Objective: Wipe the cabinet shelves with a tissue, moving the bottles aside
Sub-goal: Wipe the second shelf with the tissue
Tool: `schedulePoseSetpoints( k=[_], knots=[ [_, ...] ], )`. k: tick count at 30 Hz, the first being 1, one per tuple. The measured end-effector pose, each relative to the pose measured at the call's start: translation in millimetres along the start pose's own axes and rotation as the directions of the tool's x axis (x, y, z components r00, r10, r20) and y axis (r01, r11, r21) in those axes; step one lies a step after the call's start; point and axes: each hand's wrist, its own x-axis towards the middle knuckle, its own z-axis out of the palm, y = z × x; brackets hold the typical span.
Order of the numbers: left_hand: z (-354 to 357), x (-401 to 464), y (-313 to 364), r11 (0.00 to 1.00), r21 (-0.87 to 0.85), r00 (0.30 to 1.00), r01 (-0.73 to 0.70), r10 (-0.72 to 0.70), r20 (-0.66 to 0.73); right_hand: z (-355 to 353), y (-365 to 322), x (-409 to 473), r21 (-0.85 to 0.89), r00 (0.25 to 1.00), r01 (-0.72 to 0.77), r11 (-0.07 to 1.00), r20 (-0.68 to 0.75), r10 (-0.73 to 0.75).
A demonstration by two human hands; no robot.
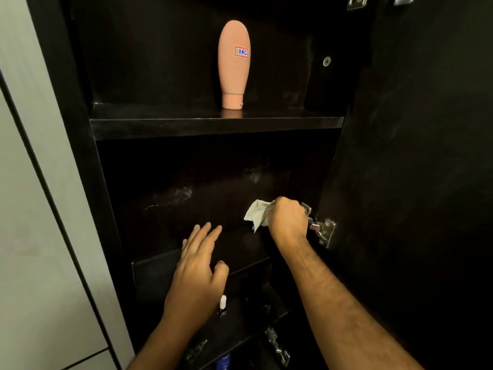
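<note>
On the left the pale wall (40,182) runs beside the dark cabinet (80,129), and nothing there looks at risk. Moving in, the left hand (198,265) is spread flat with straight, relaxed fingers over the front of the middle shelf (157,273); it holds nothing, and whether the palm truly rests on the wood I cannot tell. Just below its wrist a small white-capped bottle (222,305) stands on the lower shelf, so a careless drop of that forearm would likely knock it over. Lower still, the top of a blue bottle (224,363) shows at the frame's edge, largely hidden. Up on the top shelf (213,121) a tall pink bottle (234,65) stands on its narrow cap end with the wide end up; judged by that shape it is top-heavy, and a bump to the shelf or a hurried push aside could tip it. To the right, the right hand (288,218) is closed around a crumpled white tissue (257,213) at the back right corner of the middle shelf, right against a metal door hinge (320,228). The thin tissue could snag and tear on that hinge, or knuckles could scrape it. The open door (413,169) hangs at far right.
</note>
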Motion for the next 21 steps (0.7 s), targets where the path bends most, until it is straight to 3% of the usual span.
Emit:
schedulePoseSetpoints(
  k=[12,21],
  knots=[
    [4,1,6,0.994,0.093,0.996,0.058,-0.052,-0.074,9,18,-12,0.233,0.984,0.105,0.967,-0.167,-0.066],
    [6,1,5,0.993,0.109,0.994,0.053,-0.042,-0.103,23,11,7,0.171,0.986,0.153,0.973,-0.086,-0.14]
  ],
)
